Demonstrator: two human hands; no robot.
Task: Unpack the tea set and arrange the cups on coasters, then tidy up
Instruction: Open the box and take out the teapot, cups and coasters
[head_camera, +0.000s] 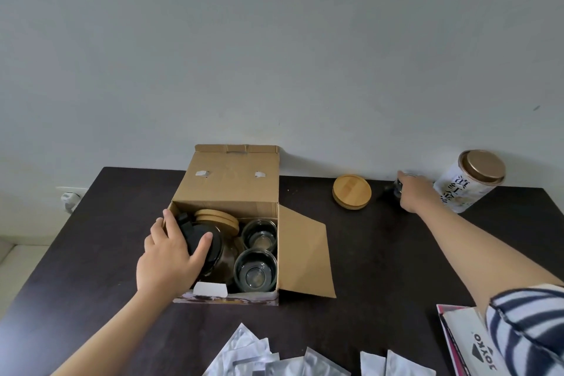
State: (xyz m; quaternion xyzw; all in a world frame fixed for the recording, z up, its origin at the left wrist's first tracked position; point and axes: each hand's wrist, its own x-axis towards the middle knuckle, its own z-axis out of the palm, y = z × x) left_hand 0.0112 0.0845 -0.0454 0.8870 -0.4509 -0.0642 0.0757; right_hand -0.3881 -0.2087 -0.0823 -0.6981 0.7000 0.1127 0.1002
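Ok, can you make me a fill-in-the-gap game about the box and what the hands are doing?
1. The left hand rests on the black lid of the glass teapot inside the ____ box.
2. ____ glass cups sit in the box.
3. The right hand sets a glass cup beside the tea ____.
4. One wooden coaster lies on the ____ table.

Missing words: cardboard; two; canister; dark
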